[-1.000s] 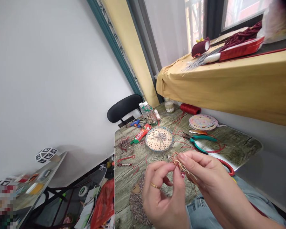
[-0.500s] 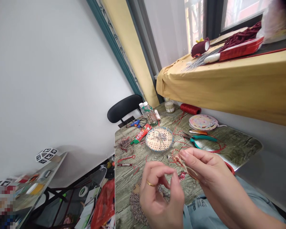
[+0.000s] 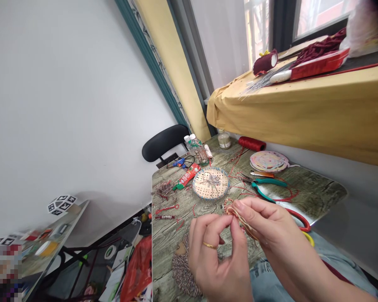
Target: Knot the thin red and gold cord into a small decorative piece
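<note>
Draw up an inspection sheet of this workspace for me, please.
Surface: wood-grain table, scattered with thread scraps.
Work in hand: small corded loop with pale strands.
Clutter: green-handled pliers, round woven basket, red spool, plastic bottles.
Hands: right hand pinches the loop; left hand has fingers together at its edge, their hold too small to tell.
Cables: dark one looped by a blue tool.
Surroundings: black chair, yellow-draped ledge.

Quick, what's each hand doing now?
Left hand: thumb and forefinger pinched together at the cords.
Right hand: closed, holding the small corded piece and its loose strands.
</note>
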The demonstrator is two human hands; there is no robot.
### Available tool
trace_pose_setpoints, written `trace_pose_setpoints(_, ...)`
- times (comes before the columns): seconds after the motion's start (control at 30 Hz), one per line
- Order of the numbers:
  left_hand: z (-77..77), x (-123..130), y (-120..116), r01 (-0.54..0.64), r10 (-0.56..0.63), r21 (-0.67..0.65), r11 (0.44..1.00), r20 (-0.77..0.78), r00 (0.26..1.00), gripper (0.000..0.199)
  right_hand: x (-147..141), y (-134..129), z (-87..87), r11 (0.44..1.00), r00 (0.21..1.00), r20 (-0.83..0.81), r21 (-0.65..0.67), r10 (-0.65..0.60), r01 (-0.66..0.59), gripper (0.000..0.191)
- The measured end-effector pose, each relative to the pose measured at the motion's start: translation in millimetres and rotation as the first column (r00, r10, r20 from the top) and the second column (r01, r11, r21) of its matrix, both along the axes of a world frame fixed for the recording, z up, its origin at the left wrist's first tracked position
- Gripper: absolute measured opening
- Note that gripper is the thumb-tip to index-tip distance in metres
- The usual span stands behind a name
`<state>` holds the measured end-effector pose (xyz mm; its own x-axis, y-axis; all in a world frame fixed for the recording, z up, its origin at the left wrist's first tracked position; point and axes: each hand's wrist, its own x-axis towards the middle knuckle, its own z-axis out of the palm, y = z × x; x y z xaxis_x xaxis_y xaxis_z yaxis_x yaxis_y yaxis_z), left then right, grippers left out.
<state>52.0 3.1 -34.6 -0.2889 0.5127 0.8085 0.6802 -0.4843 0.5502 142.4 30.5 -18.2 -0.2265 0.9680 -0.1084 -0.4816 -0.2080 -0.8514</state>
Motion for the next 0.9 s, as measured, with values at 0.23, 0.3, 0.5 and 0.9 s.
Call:
trace_pose_setpoints(0.23,5.4,0.7,-0.7,0.236,-0.201,-0.062,0.97,0.342,0.918,0.023,1.0,2.6,-1.1,0.999,0.998,0.056,0.025,-0.036,0.035,0.04)
trace_pose_setpoints(0.3,6.0,0.9,-0.4,0.265,-0.225,-0.036,0.964,0.428,0.875,0.023,1.1,2.8,-0.4,0.999,0.998,0.052,-0.001,-0.041,0.041,0.041)
trace_pose_setpoints(0.5,0.5,2.0,0.2,0.08,-0.057,-0.093,0.992,0.228,0.972,0.021,-0.1,0.3,6.8,0.991,0.993,-0.114,-0.121,0.035,-0.049,0.037)
trace_pose_setpoints(0.9,1.4,4.0,0.0,0.019,0.001,-0.096,0.995,0.21,0.978,0.018,-3.3,-1.8,-0.8,0.999,0.997,-0.077,-0.044,-0.016,0.013,0.026)
